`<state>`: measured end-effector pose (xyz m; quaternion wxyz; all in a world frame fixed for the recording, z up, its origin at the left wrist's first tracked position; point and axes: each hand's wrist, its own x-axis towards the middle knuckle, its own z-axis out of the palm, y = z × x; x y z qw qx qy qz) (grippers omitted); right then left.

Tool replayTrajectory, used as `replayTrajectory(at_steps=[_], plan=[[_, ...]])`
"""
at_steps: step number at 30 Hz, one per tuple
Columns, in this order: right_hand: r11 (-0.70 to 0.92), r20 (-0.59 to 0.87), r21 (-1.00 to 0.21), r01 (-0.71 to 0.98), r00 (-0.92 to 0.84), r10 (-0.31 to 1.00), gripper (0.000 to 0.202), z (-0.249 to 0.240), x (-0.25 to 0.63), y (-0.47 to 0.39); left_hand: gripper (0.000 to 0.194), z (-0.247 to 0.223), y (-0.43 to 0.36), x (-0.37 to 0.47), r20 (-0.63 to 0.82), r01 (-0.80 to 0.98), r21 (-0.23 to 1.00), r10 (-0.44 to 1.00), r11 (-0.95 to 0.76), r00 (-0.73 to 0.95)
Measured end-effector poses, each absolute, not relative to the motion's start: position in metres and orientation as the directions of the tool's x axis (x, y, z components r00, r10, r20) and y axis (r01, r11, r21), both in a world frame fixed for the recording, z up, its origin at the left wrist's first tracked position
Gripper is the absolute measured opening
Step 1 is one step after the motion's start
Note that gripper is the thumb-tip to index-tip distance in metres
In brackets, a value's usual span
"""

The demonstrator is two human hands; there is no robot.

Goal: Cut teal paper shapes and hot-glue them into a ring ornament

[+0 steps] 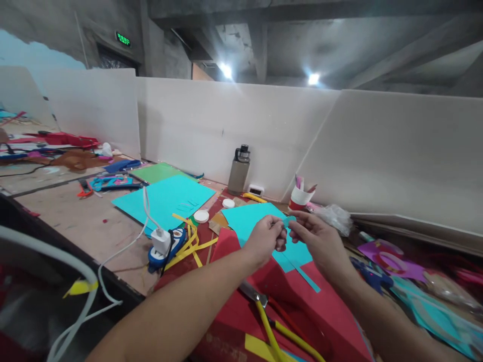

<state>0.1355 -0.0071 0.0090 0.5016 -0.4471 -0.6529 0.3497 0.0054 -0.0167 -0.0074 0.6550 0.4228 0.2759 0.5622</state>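
Observation:
Over the work surface, my left hand (267,237) pinches one end of a small turquoise piece (289,220), apparently foam or paper. The fingertips of my right hand (316,235) close on its other end, so both hands share it. Under them lies a turquoise sheet (249,221) on a red sheet (324,311). A narrow turquoise strip (309,280) rests below my right hand. Nearer to me is a cutting tool (261,301) with a metal head and yellow and red handles; I cannot tell whether it is scissors or snips.
Left of the hands are yellow strips (192,246), a blue power strip (176,247) with a white charger (161,241), and another turquoise sheet (166,196). Behind stand a bottle (238,173) and a paper cup (298,197). A glue gun (372,274) lies at right. White panels (234,125) enclose the back.

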Motion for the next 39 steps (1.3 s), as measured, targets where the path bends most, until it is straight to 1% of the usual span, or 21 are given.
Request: replayTrajectory(at_steps=[2,4,7,10,12,14,17,22,24,27,29,31,33,34,36,37,38,39], plan=[[0.335,0.324,-0.922,0.196,-0.089,0.942,0.037,0.007,0.125,-0.003,0.025,-0.008,-0.014,0.003,0.113,-0.625,0.777,0.959,0.078,0.261],[0.308,0.292,-0.935,0.177,-0.114,0.950,0.036,0.007,0.117,0.000,0.027,-0.009,-0.009,-0.001,0.120,-0.691,0.709,0.940,0.143,0.319],[0.201,0.176,-0.975,0.093,-0.228,0.958,0.039,0.014,0.114,0.006,0.025,-0.008,-0.005,-0.009,0.138,-0.765,0.599,0.911,0.235,0.388],[0.082,0.059,-0.996,0.039,-0.410,0.910,0.041,0.028,0.122,0.013,0.016,-0.003,-0.007,-0.018,0.156,-0.772,0.507,0.840,0.383,0.519],[0.086,0.041,-0.994,0.072,-0.477,0.878,0.038,0.038,0.127,0.017,0.010,0.002,-0.010,-0.024,0.175,-0.745,0.489,0.786,0.453,0.592],[0.132,0.056,-0.984,0.116,-0.510,0.859,0.033,0.045,0.130,0.019,0.008,0.005,-0.013,-0.027,0.196,-0.739,0.475,0.761,0.477,0.618],[0.169,0.079,-0.979,0.115,-0.549,0.832,0.029,0.054,0.126,0.017,0.008,0.008,-0.015,-0.029,0.203,-0.748,0.438,0.756,0.499,0.622],[0.129,0.060,-0.988,0.084,-0.561,0.826,0.026,0.067,0.112,0.009,0.010,0.010,-0.017,-0.031,0.171,-0.751,0.394,0.761,0.530,0.626],[0.113,0.052,-0.991,0.071,-0.573,0.818,0.024,0.070,0.109,0.008,0.013,0.011,-0.017,-0.032,0.168,-0.762,0.373,0.769,0.530,0.617],[0.116,0.049,-0.990,0.082,-0.568,0.821,0.022,0.072,0.108,0.015,0.028,0.008,-0.012,-0.032,0.165,-0.819,0.326,0.824,0.472,0.541],[0.173,0.078,-0.977,0.125,-0.542,0.836,0.021,0.073,0.105,0.024,0.035,0.002,-0.006,-0.030,0.121,-0.874,0.300,0.894,0.382,0.432],[0.237,0.115,-0.954,0.183,-0.507,0.854,0.022,0.074,0.096,0.033,0.034,-0.007,0.000,-0.025,-0.012,-0.898,0.319,0.949,0.303,0.315],[0.268,0.132,-0.935,0.230,-0.477,0.869,0.021,0.075,0.078,0.041,0.029,-0.017,0.003,-0.018,-0.224,-0.849,0.430,0.948,0.306,0.228],[0.279,0.135,-0.929,0.245,-0.477,0.869,0.020,0.075,0.065,0.045,0.026,-0.022,0.004,-0.014,-0.284,-0.810,0.506,0.944,0.295,0.166],[0.354,0.174,-0.891,0.285,-0.506,0.845,0.015,0.072,0.034,0.051,0.023,-0.031,0.001,-0.005,-0.283,-0.735,0.618,0.951,0.278,0.122],[0.420,0.201,-0.845,0.331,-0.531,0.823,0.011,0.069,0.017,0.054,0.023,-0.036,-0.002,0.001,-0.264,-0.715,0.650,0.959,0.257,0.104],[0.516,0.234,-0.761,0.393,-0.576,0.783,0.008,0.066,-0.001,0.055,0.025,-0.040,-0.005,0.006,-0.259,-0.715,0.662,0.964,0.224,0.062],[0.619,0.270,-0.642,0.452,-0.622,0.735,0.009,0.062,-0.019,0.057,0.026,-0.044,-0.009,0.010,-0.249,-0.737,0.648,0.968,0.193,0.035]])
